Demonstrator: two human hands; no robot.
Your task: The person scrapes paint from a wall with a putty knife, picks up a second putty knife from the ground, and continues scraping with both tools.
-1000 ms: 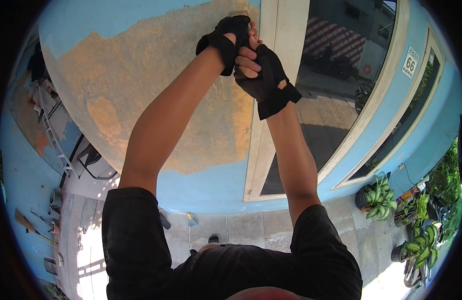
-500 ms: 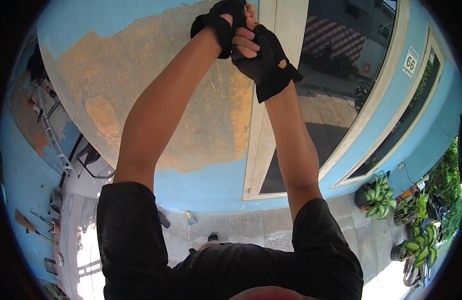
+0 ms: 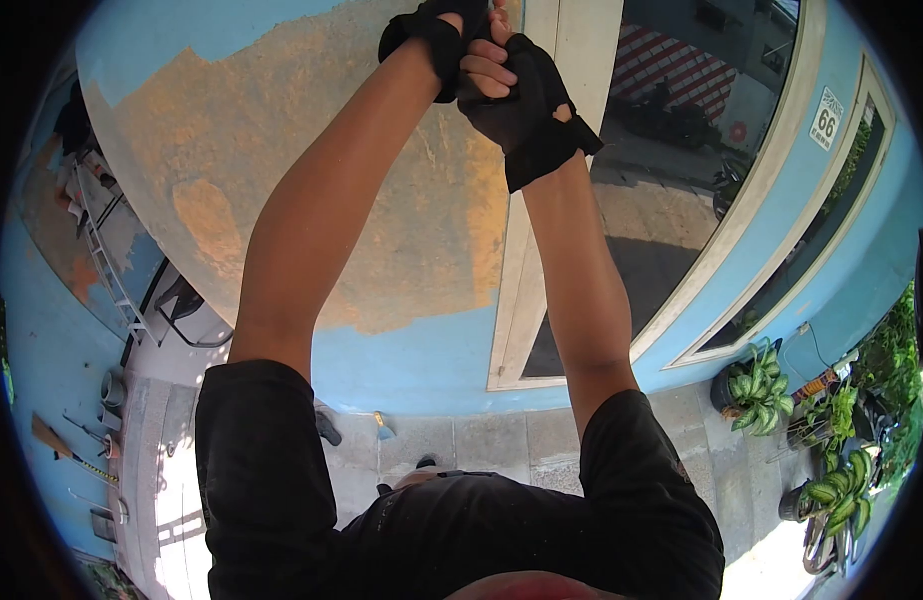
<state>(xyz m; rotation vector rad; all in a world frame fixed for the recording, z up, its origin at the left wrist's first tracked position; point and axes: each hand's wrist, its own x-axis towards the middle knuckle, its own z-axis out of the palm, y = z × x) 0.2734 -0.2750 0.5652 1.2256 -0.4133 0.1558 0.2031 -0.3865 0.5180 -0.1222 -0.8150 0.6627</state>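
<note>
Both hands wear black fingerless gloves and are raised together against the wall [image 3: 382,230], whose blue paint is stripped to a grey-orange patch. My left hand [image 3: 457,25] is at the top edge of the view, partly cut off, its fingers largely hidden. Just right of it and lower, my right hand [image 3: 512,90] has its fingers curled closed beside the left one. Whatever the right fingers hold is too hidden to name. The pale window frame [image 3: 572,80] stands directly right of the hands.
A scraper-like tool with a yellow handle [image 3: 384,425] is on the paved floor by the wall base. Potted plants [image 3: 760,390] line the right. At the far left are a ladder [image 3: 107,260], a chair [image 3: 182,300] and another person [image 3: 72,125].
Both hands have moved up along the wall, and the left has partly left the top of the view. The right fingers remain curled.
</note>
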